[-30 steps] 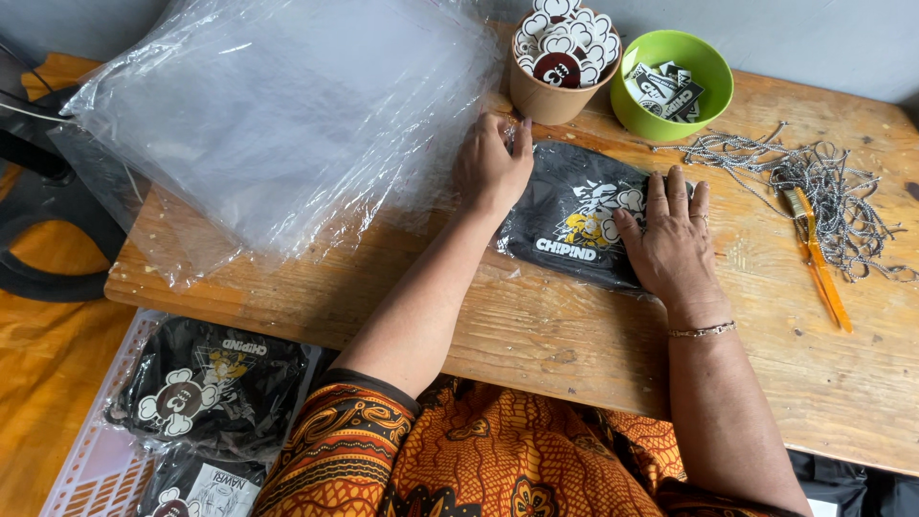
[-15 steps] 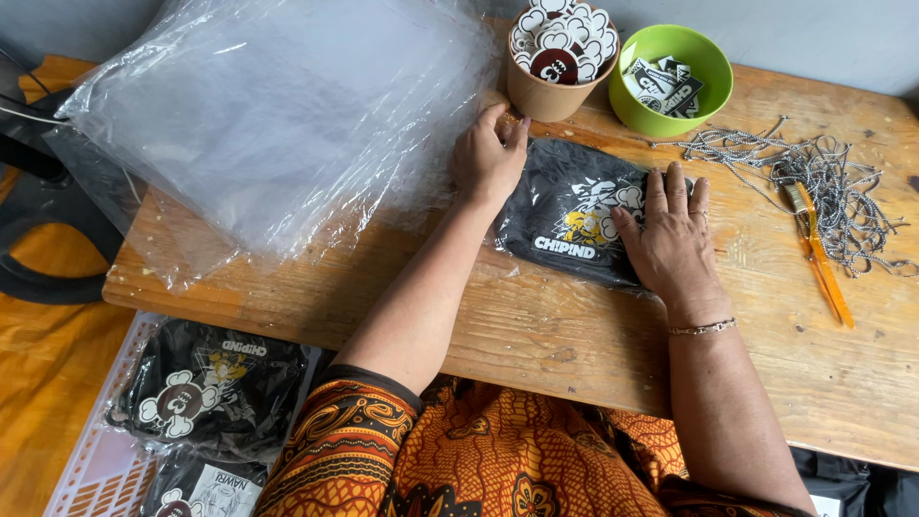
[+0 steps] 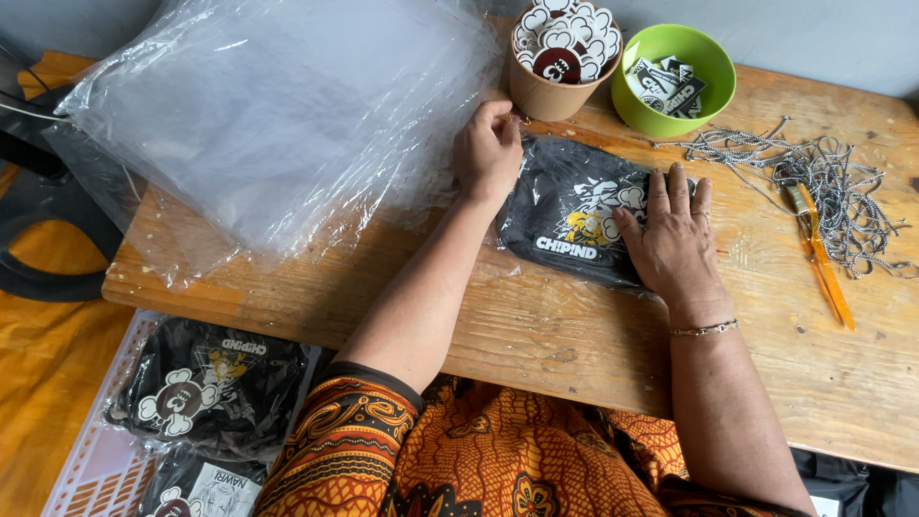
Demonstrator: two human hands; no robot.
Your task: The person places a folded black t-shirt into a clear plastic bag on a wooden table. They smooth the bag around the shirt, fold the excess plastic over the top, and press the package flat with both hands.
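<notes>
Black printed garment already lies inside its clear bag on the bench, my right hand flat on it, released, my left hand pinching the bag's unsealed edge, finished packs lying below.

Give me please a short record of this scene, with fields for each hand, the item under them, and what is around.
Left hand: the left hand pinches the top left corner of the black pouch.
Right hand: the right hand lies flat on its right part.
Surface: wooden table.
Left side: pile of clear plastic bags.
Behind: brown cup of stickers, green bowl.
Right side: metal chains, orange tool.
</notes>
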